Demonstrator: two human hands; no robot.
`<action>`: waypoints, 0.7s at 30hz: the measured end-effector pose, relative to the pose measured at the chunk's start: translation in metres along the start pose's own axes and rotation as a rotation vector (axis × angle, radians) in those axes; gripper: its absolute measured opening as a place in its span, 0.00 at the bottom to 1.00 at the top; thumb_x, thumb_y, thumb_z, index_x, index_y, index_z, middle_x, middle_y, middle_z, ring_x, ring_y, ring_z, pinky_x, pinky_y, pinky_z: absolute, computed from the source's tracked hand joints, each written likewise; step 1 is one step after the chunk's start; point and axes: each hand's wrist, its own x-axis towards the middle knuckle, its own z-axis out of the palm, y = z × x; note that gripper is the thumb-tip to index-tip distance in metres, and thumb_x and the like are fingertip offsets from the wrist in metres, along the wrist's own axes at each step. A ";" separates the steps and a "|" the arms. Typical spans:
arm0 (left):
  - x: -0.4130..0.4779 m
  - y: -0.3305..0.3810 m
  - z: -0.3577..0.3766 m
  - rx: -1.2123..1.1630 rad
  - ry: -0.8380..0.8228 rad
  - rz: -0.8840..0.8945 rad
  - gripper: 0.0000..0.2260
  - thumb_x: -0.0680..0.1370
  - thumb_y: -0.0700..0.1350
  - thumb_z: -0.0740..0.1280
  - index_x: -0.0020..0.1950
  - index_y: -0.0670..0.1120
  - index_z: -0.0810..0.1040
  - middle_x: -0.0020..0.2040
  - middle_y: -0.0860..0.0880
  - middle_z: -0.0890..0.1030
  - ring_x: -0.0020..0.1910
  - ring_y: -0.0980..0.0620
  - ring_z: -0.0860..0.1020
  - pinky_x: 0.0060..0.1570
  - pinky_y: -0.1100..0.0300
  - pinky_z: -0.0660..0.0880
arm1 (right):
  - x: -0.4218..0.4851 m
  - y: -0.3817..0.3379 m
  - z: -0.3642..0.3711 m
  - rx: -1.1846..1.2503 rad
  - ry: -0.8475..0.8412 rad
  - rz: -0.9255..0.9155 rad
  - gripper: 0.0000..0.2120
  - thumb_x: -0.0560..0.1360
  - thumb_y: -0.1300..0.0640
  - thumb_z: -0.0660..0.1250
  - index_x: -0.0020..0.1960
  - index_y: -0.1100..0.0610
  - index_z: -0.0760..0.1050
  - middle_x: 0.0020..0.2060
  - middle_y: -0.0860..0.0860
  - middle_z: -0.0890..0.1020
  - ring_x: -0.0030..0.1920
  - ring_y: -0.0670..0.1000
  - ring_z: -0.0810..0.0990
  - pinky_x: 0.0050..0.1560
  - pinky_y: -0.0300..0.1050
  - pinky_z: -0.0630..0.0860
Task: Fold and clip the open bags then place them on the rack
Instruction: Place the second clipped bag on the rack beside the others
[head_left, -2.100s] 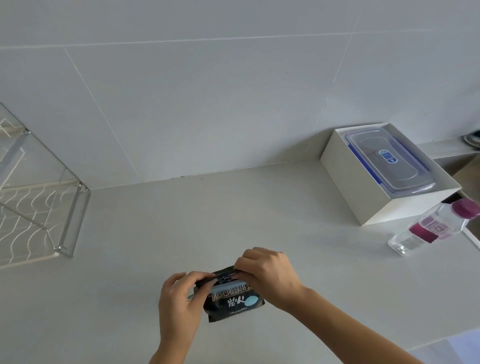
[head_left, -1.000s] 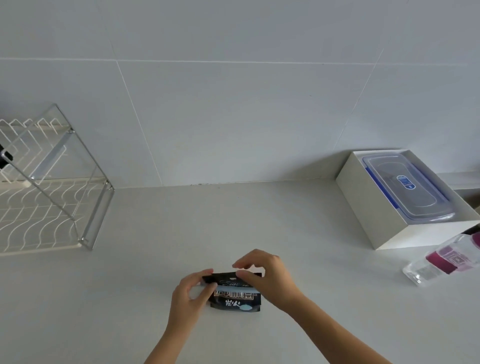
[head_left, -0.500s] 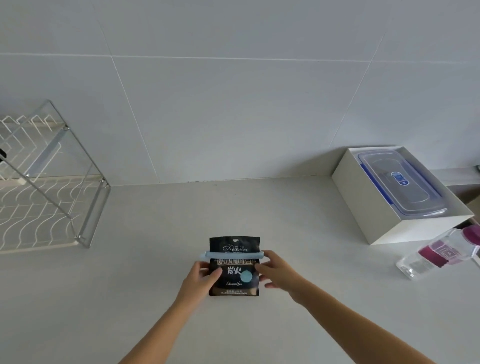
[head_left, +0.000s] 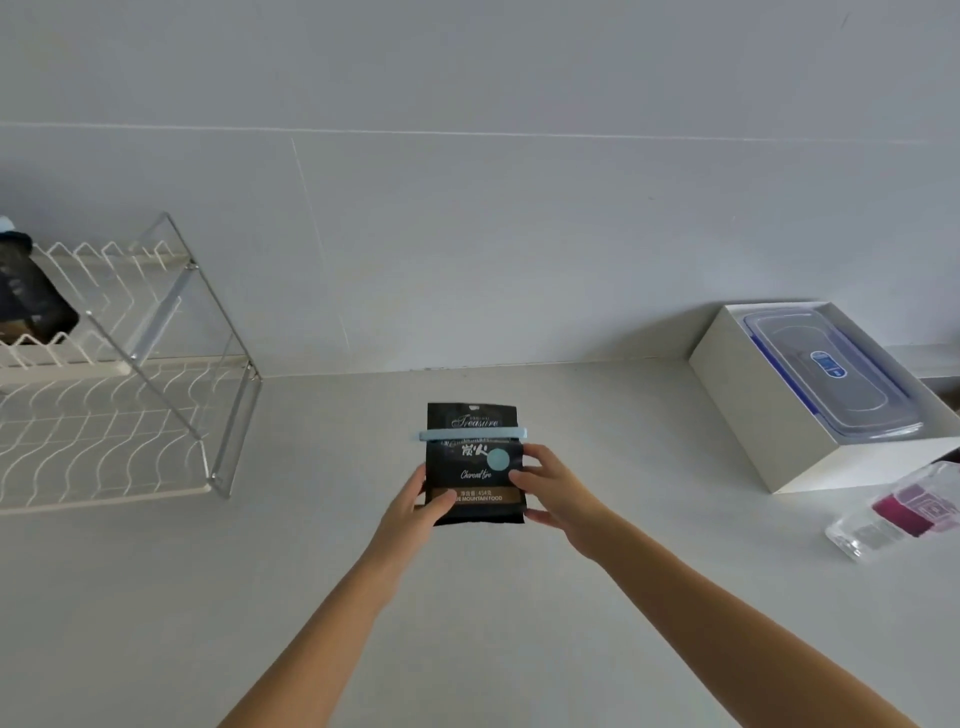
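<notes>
A small black bag (head_left: 470, 467) with white lettering and a pale blue dot stands upright above the counter, held between both hands. A light blue clip (head_left: 471, 434) runs across it near its top. My left hand (head_left: 415, 506) grips its lower left corner, thumb on the front. My right hand (head_left: 553, 488) holds its right side. The white wire rack (head_left: 119, 415) with clear side panels stands at the left against the wall. Another dark bag (head_left: 26, 296) rests on the rack's upper shelf at the far left edge.
A white box (head_left: 769, 415) holding a clear container with a blue-trimmed lid (head_left: 831, 374) sits at the right by the wall. A clear bottle with a magenta label (head_left: 898, 512) lies in front of it. The pale counter (head_left: 467, 597) spreads between rack and box.
The bag went from lying under my fingers at the counter to being held upright and lifted farther forward. The clip is now closed across its top. The view swung left, showing more of the rack.
</notes>
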 end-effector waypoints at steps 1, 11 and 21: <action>-0.003 0.010 -0.010 0.002 0.007 0.031 0.18 0.78 0.51 0.63 0.67 0.61 0.65 0.57 0.61 0.74 0.54 0.63 0.72 0.57 0.56 0.68 | -0.002 -0.011 0.010 0.022 -0.006 -0.033 0.16 0.78 0.59 0.61 0.64 0.50 0.66 0.52 0.47 0.80 0.50 0.44 0.79 0.48 0.43 0.75; -0.072 0.111 -0.168 0.025 0.258 0.405 0.20 0.75 0.56 0.66 0.62 0.71 0.63 0.53 0.79 0.71 0.53 0.81 0.67 0.52 0.66 0.66 | -0.019 -0.146 0.137 0.208 -0.212 -0.362 0.14 0.77 0.61 0.62 0.61 0.52 0.70 0.59 0.52 0.79 0.57 0.50 0.79 0.60 0.55 0.76; -0.099 0.173 -0.349 0.038 0.459 0.585 0.22 0.73 0.56 0.67 0.64 0.67 0.62 0.53 0.78 0.71 0.55 0.76 0.68 0.58 0.60 0.63 | -0.015 -0.292 0.294 -0.064 -0.390 -0.649 0.19 0.78 0.58 0.62 0.67 0.46 0.65 0.59 0.54 0.77 0.60 0.53 0.77 0.59 0.53 0.77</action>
